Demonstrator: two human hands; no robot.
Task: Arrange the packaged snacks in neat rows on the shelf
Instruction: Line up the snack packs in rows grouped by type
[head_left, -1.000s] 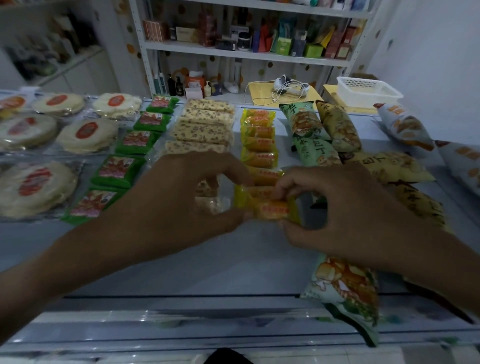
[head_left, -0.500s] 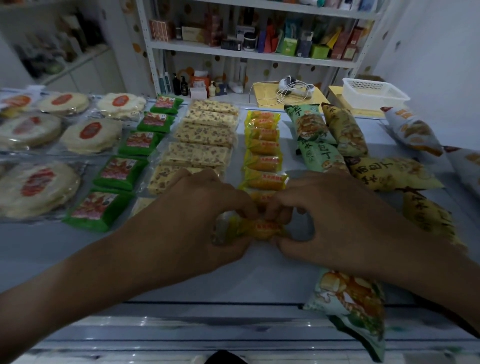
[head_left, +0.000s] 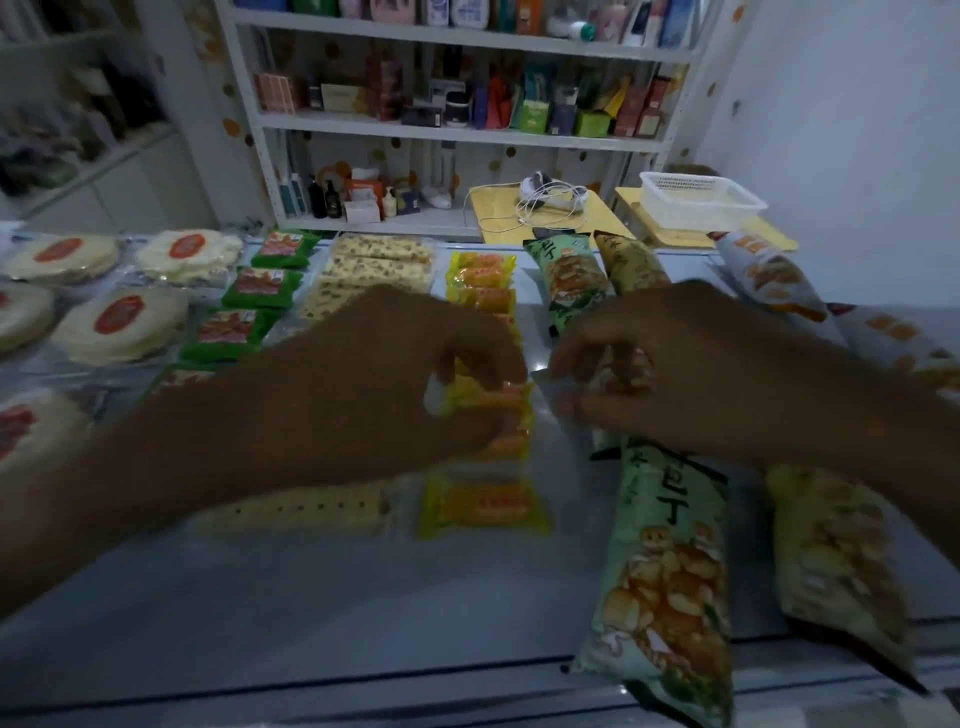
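Observation:
A column of small yellow snack packets (head_left: 482, 300) runs down the middle of the pale shelf top (head_left: 322, 613). My left hand (head_left: 363, 395) pinches one yellow packet (head_left: 493, 402) in that column, just above the nearest yellow packet (head_left: 485, 506), which lies flat. My right hand (head_left: 685, 374) is beside it, its fingers curled round the edge of a green snack bag (head_left: 618, 371) that is mostly hidden under the hand. A long green bag (head_left: 667, 571) lies in front of that hand.
Round wafer packs (head_left: 117, 325), green packets (head_left: 262, 286) and nut-bar packs (head_left: 382, 260) lie in rows to the left. Olive and white bags (head_left: 769, 273) are on the right. Behind stand a stocked shelf unit (head_left: 457, 124) and a white basket (head_left: 698, 200).
The view has dropped closer to the shelf. One yellow packet now lies flat at the near end of the column. My right hand has shifted right onto a green bag, and my left grips another yellow packet.

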